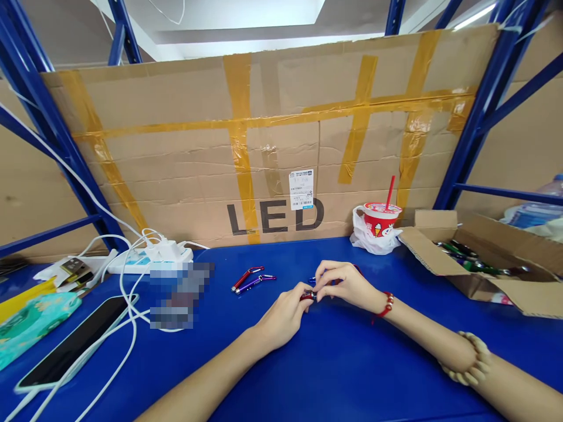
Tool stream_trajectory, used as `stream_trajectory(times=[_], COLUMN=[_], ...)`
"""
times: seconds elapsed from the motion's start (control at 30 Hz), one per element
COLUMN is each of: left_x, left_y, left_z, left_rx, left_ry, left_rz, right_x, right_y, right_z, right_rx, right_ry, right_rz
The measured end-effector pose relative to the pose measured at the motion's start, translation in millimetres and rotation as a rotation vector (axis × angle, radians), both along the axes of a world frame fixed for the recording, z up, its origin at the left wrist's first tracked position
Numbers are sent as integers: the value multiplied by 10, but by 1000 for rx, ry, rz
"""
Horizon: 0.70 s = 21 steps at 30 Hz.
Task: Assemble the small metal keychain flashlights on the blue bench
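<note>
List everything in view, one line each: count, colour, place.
small item: one, red and dark, pinched between both hands at table centre
keychain pens: two, red and purple, left of the hands
phone: one, black, table's left, cabled
power strip: one, white, back left
packet: one, teal, far left
cup: one, red with straw, in white bag at back
cardboard box: one, brown, right, open
cardboard sheet: one, brown, taped, behind table
table: one, blue
left hand: pinching the item
right hand: pinching the item
</note>
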State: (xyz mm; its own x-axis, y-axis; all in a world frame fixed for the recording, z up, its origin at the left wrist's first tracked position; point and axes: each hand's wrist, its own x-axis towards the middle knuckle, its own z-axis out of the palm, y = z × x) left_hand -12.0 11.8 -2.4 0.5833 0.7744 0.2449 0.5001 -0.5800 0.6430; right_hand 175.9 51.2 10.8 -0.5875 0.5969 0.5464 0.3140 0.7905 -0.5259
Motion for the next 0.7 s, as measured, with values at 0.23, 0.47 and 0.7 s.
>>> stream_trajectory(times=[0.23,0.47,0.7], left_x=[-22,-9,7], left_y=[-6,14,-3], left_z=[-38,-68,-63], left_rx=[-37,17,42], left_ry=[-14,-59,-57], left_rz=[8,20,72], right_x=[-46,-101,-120], right_y=[-22,-59,-108], right_z=[-20,-68,-67], right_rx=[-179,-467,-671], right_ry=[36,138,78], right_rz=[-64,-110,-235])
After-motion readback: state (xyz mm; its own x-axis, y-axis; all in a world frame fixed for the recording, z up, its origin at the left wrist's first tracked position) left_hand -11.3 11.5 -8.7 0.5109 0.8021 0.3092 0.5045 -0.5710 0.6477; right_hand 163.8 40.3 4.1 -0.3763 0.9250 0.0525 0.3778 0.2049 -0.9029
